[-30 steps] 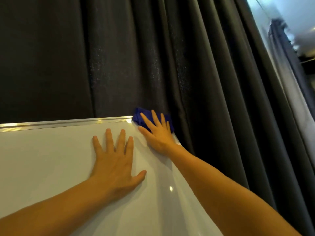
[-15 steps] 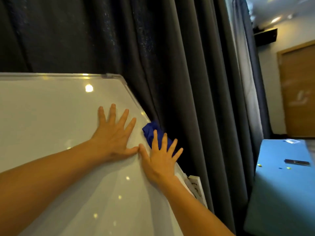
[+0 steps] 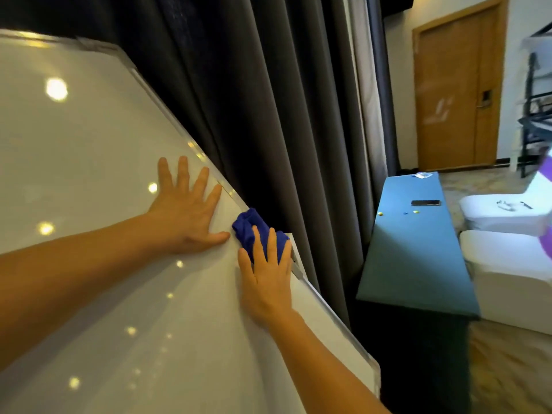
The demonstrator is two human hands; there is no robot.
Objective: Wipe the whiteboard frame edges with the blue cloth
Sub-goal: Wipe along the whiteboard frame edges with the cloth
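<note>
A whiteboard (image 3: pixel 89 150) fills the left of the view, with its silver right frame edge (image 3: pixel 331 315) running diagonally down to the lower right corner. My right hand (image 3: pixel 265 279) lies flat with fingers spread, pressing a crumpled blue cloth (image 3: pixel 251 228) against that right edge, about halfway down it. My left hand (image 3: pixel 186 213) rests flat and open on the board surface just left of the cloth, thumb almost touching it. Part of the cloth is hidden under my right fingers.
Dark grey curtains (image 3: pixel 268 115) hang right behind the board. To the right stands a blue-topped table (image 3: pixel 415 264) with a phone (image 3: pixel 425 202) and small coloured bits. White covered seats (image 3: pixel 507 258) and a wooden door (image 3: pixel 457 85) lie beyond.
My right hand has slid the cloth from the top right corner down along the right frame edge. My left hand has stayed flat on the board, and the view has swung right and down.
</note>
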